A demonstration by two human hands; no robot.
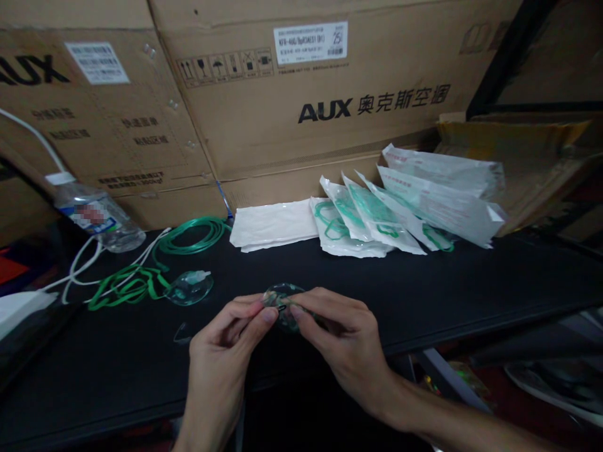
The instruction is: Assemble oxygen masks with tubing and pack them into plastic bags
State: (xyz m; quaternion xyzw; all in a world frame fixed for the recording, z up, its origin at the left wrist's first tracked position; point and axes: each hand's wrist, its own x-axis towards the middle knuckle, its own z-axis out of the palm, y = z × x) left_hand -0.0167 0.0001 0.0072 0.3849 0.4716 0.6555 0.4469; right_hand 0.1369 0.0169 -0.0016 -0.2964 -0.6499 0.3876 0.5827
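Observation:
Close to the table's front edge, a clear greenish oxygen mask (288, 321) is held between my two hands. My left hand (230, 329) pinches its left side with thumb and forefinger. Opposite, my right hand (339, 320) grips the right side, its thumb close to the left one. A small dark loop shows between the fingertips; what it belongs to I cannot make out. Much of the mask is covered by my fingers. To the left lies another clear mask (191, 289), beside green straps (125, 285) and coiled green tubing (195, 237). A small clear piece (181, 334) rests nearer my left wrist.
White packets (276, 226) lie flat at the back. Several see-through pouches (377, 210) with green contents lean right of them. A plastic bottle (101, 216) and white cables (78, 270) are at left. Large cardboard boxes (264, 132) wall off the black table's (452, 289) rear.

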